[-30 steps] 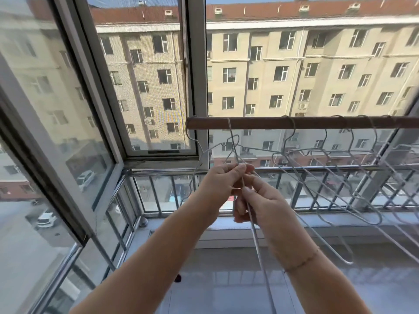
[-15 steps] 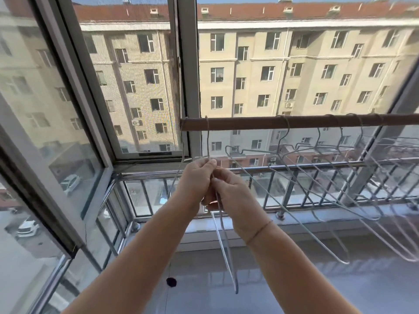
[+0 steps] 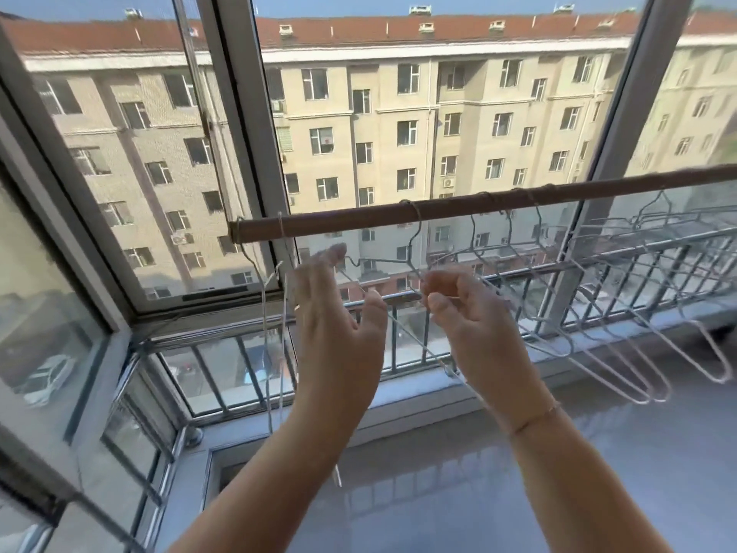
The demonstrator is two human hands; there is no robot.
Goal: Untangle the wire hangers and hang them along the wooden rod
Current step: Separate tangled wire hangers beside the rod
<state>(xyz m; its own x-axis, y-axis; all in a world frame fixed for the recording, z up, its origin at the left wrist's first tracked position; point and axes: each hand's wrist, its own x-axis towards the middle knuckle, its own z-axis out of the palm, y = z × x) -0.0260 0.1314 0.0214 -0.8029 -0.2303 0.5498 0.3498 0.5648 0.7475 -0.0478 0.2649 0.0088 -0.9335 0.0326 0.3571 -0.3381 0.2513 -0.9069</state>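
Observation:
A brown wooden rod [image 3: 438, 207] runs across the window, rising to the right. One thin wire hanger [image 3: 281, 313] hangs edge-on near the rod's left end. My left hand [image 3: 339, 325] is just right of it, fingers straight and holding nothing. A second wire hanger [image 3: 381, 260] hooks the rod further right, and my right hand [image 3: 466, 317] pinches its wire below the neck with curled fingers. Several more hangers [image 3: 598, 313] hang along the rod's right part, overlapping each other.
A metal railing [image 3: 399, 301] and a pale ledge [image 3: 418, 397] run behind and below the hangers. Window frames [image 3: 247, 125] stand on the left and behind the rod. A string [image 3: 255, 269] drops from the rod's left tip.
My hands, pressed together on one hanger before, have come apart. The left hand has let go and opened, that hanger now hangs at the rod's left end, and the right hand has moved right.

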